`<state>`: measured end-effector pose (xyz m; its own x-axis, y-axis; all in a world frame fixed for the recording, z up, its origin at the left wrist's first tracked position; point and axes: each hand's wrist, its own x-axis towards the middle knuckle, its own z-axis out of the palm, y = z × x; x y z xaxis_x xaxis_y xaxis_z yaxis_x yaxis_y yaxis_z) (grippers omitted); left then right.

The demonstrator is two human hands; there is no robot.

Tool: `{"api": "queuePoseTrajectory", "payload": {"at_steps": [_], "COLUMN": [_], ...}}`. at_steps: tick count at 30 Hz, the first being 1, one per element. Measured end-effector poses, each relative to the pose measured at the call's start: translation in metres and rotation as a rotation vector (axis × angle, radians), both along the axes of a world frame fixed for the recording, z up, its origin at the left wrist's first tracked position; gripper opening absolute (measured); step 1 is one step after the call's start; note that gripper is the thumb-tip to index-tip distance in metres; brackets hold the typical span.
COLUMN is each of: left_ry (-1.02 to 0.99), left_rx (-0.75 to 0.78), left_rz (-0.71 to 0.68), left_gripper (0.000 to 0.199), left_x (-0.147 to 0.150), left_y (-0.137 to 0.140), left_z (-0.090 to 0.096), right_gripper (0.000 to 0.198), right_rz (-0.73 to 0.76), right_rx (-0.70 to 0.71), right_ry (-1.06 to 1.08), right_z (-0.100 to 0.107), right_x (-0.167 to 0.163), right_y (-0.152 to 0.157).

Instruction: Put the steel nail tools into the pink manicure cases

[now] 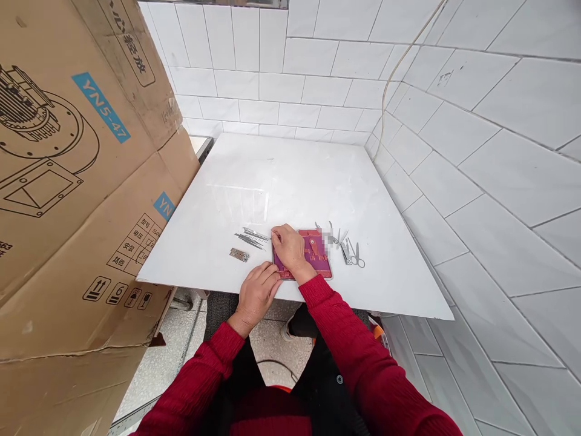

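Observation:
A small red manicure case [322,264] with a purple lining lies open near the front edge of the table. My left hand [258,292] rests at its lower left corner, fingers closed together against the case's edge. Across the left half of the case reaches my right hand [290,247], its fingertips pinched at the upper left edge; what they hold is hidden. Several thin metal tools [251,237] lie to the left, above a nail clipper [239,255]. On the right are small scissors [358,260], another nail clipper [346,254] and more small tools, partly blurred.
The white table [290,175] meets tiled walls [281,88] at the back and right. A tall cardboard box [91,181] stands along the left side. A cable [385,91] runs down the corner of the walls.

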<state>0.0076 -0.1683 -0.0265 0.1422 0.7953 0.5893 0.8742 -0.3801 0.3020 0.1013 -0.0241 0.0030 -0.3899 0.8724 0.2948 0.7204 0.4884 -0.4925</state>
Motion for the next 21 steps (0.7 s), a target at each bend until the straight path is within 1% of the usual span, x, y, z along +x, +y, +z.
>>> {"api": "queuePoseTrajectory", "payload": {"at_steps": [5, 7, 9, 11, 13, 14, 15, 17, 21], "left_ry": [-0.023, -0.026, -0.023, -0.018, -0.016, -0.017, -0.019, -0.026, -0.001], "left_rx": [-0.008, -0.008, -0.001, 0.006, 0.012, 0.014, 0.014, 0.014, -0.006], "left_rz": [-0.011, -0.012, -0.018, -0.015, 0.009, 0.024, 0.033, 0.039, 0.051], "left_gripper": [0.017, 0.017, 0.018, 0.018, 0.019, 0.020, 0.022, 0.026, 0.026], "left_x": [0.000, 0.001, 0.001, 0.001, 0.000, 0.000, 0.000, -0.002, -0.004], "left_y": [0.000, 0.000, 0.000, 0.000, 0.000, 0.000, 0.000, 0.000, -0.001], "left_z": [-0.001, -0.002, -0.003, -0.005, -0.007, -0.009, -0.011, -0.016, -0.026], "right_gripper": [0.028, 0.027, 0.024, 0.020, 0.017, 0.016, 0.017, 0.018, 0.017], "right_rz": [0.005, 0.038, 0.135, 0.308, 0.480, 0.526, 0.543, 0.530, 0.474], "right_rx": [0.026, 0.029, 0.008, -0.031, -0.061, -0.064, -0.061, -0.040, 0.026], "right_ry": [0.074, 0.103, 0.109, 0.078, -0.004, -0.065, -0.133, -0.246, -0.399], "right_z": [0.001, 0.004, 0.011, 0.021, 0.032, 0.037, 0.041, 0.047, 0.048], "right_x": [0.003, 0.003, 0.000, -0.005, -0.014, -0.019, -0.025, -0.036, -0.051], "right_y": [-0.001, -0.003, -0.008, -0.016, -0.024, -0.029, -0.033, -0.041, -0.049]}}
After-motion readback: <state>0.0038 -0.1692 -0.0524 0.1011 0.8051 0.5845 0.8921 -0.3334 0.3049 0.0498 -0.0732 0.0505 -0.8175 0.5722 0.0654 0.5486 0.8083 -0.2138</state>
